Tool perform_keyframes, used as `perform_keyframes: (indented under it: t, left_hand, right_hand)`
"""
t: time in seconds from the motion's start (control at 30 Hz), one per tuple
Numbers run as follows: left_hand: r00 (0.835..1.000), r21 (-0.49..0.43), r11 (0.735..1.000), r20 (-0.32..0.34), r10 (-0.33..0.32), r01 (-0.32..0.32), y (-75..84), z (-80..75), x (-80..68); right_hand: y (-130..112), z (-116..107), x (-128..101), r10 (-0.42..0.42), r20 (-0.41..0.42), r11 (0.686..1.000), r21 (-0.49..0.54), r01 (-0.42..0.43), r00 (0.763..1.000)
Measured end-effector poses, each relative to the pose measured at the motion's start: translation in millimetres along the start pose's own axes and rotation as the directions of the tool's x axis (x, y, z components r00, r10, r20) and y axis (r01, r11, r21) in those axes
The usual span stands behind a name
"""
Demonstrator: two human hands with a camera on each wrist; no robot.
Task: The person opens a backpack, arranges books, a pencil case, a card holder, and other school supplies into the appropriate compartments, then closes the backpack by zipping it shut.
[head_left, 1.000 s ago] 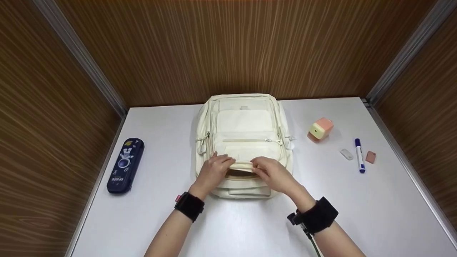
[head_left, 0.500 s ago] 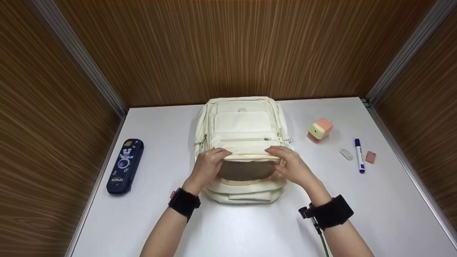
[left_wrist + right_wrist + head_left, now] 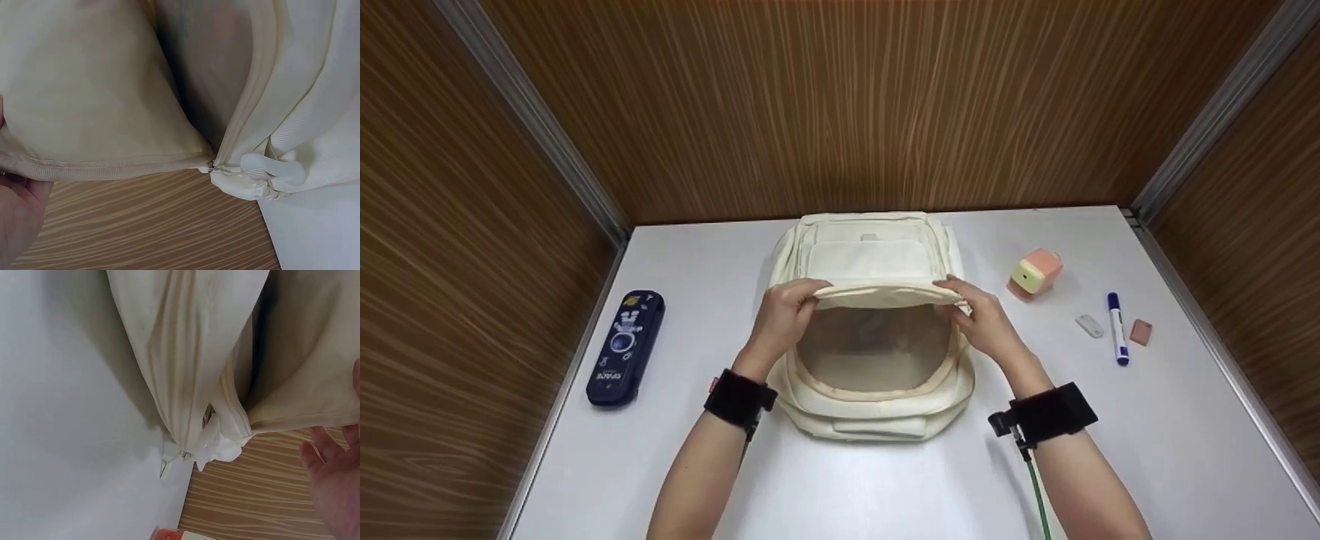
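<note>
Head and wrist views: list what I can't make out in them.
Head view: the underside of the backpack, hidden by its own body.
Left wrist view: much of the left hand, cut off by the left edge.
Right wrist view: part of the right hand, cut off by the right edge.
Head view: print on the marker, too small.

Black left wristband (image 3: 737, 401) — red tag (image 3: 713, 385) at its outer edge, black right wristband (image 3: 1054, 414) — dark fitting (image 3: 1001, 423) on its inner side, green cable (image 3: 1038, 491)
</note>
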State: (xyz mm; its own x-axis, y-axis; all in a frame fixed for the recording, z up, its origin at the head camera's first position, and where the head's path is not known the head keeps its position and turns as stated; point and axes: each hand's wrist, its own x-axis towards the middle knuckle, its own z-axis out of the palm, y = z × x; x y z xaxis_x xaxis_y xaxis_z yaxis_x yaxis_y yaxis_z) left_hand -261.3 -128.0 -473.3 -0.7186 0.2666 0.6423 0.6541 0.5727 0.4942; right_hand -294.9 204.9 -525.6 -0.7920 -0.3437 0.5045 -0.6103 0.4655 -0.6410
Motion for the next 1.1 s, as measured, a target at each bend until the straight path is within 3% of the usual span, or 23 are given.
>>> perform_keyframes:
  t: [0.17,0.37,0.53,0.7,0.83,0.9,1.0,1.1]
  left_hand:
    - [0.997,0.012,0.998,-0.045,-0.055,0.056,-1.2,2.0,5.8]
    - [0.991,0.027,0.995,-0.098,-0.089,0.092,-4.8,2.0,0.8]
    - [0.981,-0.025,0.989,-0.121,-0.149,0.147,-14.9,-1.5,-17.8]
    - [0.961,-0.028,0.974,-0.161,-0.226,0.224,-27.3,-9.0,-44.0]
    - [0.922,0.041,0.94,-0.214,-0.323,0.339,-43.7,-21.0,-60.2]
    - [0.893,0.103,0.903,-0.234,-0.385,0.416,-54.3,-29.8,-67.9]
    - [0.832,0.207,0.814,-0.265,-0.488,0.543,-70.3,-43.7,-81.1]
    - [0.756,0.268,0.709,-0.307,-0.578,0.652,-83.9,-54.9,-93.2]
  right_hand:
    - [3,4,13,0.08,-0.038,0.997,-0.013,-0.081,0.996]
    - [4,7,27,0.179,-0.077,0.971,-0.146,-0.188,0.981]
    - [8,8,36,0.326,-0.061,0.927,-0.173,-0.332,0.943]
    - [13,9,44,0.404,-0.044,0.891,-0.209,-0.404,0.914]
    - [15,10,49,0.441,-0.049,0.865,-0.243,-0.439,0.896]
    - [15,11,51,0.46,-0.054,0.851,-0.257,-0.458,0.886]
    - [16,12,52,0.489,-0.06,0.83,-0.273,-0.486,0.87]
    - [17,13,52,0.515,-0.07,0.811,-0.284,-0.512,0.854]
